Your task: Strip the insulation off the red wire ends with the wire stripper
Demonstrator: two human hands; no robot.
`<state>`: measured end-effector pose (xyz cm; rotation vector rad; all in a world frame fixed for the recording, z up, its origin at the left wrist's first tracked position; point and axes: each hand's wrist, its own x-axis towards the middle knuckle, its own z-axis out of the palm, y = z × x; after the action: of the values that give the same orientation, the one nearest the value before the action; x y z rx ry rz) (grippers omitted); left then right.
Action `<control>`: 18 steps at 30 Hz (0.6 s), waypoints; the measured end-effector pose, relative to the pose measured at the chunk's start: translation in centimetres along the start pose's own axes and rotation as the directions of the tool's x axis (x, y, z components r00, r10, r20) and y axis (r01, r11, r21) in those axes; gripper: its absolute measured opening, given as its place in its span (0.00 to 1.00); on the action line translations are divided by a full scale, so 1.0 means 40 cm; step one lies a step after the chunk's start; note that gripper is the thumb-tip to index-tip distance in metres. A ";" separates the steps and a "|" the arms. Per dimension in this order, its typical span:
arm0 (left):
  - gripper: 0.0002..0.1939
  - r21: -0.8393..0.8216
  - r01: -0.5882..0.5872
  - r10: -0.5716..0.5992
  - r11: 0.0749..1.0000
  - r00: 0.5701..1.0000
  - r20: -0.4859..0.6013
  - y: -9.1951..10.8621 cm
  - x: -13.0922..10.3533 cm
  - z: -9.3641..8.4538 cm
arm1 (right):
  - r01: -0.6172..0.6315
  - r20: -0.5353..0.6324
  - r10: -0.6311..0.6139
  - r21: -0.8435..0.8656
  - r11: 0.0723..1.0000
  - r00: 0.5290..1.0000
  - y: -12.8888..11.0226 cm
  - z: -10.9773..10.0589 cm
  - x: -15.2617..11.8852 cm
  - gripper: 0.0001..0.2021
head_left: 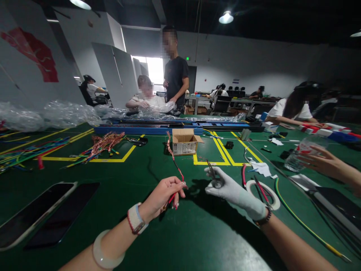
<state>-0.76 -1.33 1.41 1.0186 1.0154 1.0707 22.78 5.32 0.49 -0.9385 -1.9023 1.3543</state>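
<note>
My bare left hand point(166, 192) is closed around a red wire point(172, 196). Bare twisted copper strands point(169, 147) extend from the wire towards a small open cardboard box point(184, 148). To the right, my white-gloved right hand point(225, 186) grips a slim two-pronged metal tool point(213, 173), its points upward; its exact kind does not show clearly. Between the tool and the wire there is a gap. A tangled pile of copper wire point(108, 143) lies at the back left, mixed with yellow, green and blue wire ends.
Two dark phones point(64, 214) lie at left. A tape roll point(270, 195), a red-handled tool point(262, 190) and a green-yellow cable point(299, 222) are at right. Another person's hand point(324, 160) reaches towards a plastic bottle point(299, 154). Blue rails point(146, 130) run across the back.
</note>
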 end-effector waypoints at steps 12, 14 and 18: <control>0.18 0.190 0.069 -0.065 0.979 0.998 -0.024 0.008 -0.004 0.001 | -0.022 -0.219 -0.274 -0.817 0.577 0.936 -0.037 -0.039 -0.001 0.16; 0.18 0.207 0.085 -0.080 0.975 0.996 -0.037 0.011 -0.006 0.006 | -0.023 -0.223 -0.320 -0.850 0.527 0.921 -0.034 -0.049 -0.002 0.17; 0.17 0.243 0.117 -0.107 0.963 0.993 -0.054 0.014 -0.010 0.019 | -0.050 -0.225 -0.339 -0.890 0.454 0.914 -0.027 -0.058 0.001 0.21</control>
<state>-0.20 -1.74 2.18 1.1277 1.2464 0.8902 24.42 6.32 2.20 -1.3262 -2.2692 -0.1047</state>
